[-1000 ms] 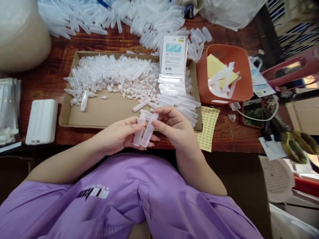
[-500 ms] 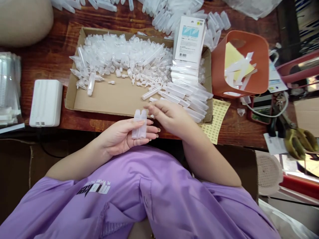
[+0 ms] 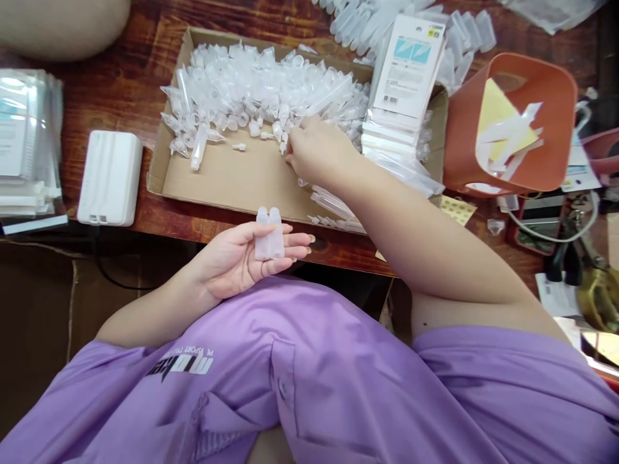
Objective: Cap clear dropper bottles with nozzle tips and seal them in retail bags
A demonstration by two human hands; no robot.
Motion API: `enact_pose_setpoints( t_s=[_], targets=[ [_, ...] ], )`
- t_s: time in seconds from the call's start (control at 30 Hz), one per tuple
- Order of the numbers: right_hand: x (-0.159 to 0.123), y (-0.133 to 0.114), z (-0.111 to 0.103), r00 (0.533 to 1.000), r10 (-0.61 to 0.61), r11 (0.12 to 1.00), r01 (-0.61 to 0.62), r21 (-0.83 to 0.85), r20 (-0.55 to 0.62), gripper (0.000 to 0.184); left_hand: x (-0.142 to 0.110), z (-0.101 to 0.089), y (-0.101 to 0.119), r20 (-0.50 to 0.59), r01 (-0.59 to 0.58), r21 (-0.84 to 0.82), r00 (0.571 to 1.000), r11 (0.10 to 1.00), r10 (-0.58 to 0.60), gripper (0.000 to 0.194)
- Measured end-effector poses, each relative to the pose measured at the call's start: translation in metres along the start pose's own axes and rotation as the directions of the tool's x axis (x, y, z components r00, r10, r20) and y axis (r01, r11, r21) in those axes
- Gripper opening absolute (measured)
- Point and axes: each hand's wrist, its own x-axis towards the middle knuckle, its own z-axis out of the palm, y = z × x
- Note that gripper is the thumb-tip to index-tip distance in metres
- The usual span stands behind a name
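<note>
Across the palm of my left hand lie two small translucent plastic bottles, side by side, pinned by the thumb with the other fingers stretched out beneath. My right hand is over the cardboard tray, at the front edge of a heap of clear plastic caps and nozzles. Its fingers are bent together and point down; what they hold, if anything, is hidden. Small white tips lie right beside those fingertips. Under my right forearm, clear tubes show in part.
Stacked printed cards stand in the tray's right end. Beside it is an orange bin with paper strips. A white power adapter and plastic-bagged packs lie left. More tubes are piled behind; scissors lie far right.
My right hand has moved from beside the left hand up and forward to the small parts in the tray. The left hand keeps the two bottles. The view has shifted somewhat.
</note>
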Motion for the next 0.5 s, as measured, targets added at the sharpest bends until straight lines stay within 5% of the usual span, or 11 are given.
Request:
enact_pose_setpoints(
  t_s=[0.17,0.27,0.33,0.5],
  targets=[
    [-0.026,-0.001,-0.02,1.0,0.011,0.986,-0.014,0.165,0.016,0.025,0.004,0.0,-0.001,-0.032,0.016,0.068,0.999,0.998,-0.014,0.026],
    [-0.043,0.009,-0.039,0.979,-0.15,0.92,0.088,0.381,0.136,0.02,0.007,-0.002,-0.005,0.052,0.02,0.16,0.998,0.987,-0.029,0.015],
    [-0.053,0.02,-0.048,0.926,-0.319,0.834,0.174,0.524,0.201,0.019,0.009,-0.006,-0.007,0.133,0.017,0.212,0.99,0.977,-0.046,0.01],
    [-0.07,0.043,-0.052,0.785,-0.582,0.643,0.284,0.711,0.212,0.026,0.012,-0.011,-0.013,0.196,0.003,0.332,0.978,0.943,-0.072,0.03]
  ],
)
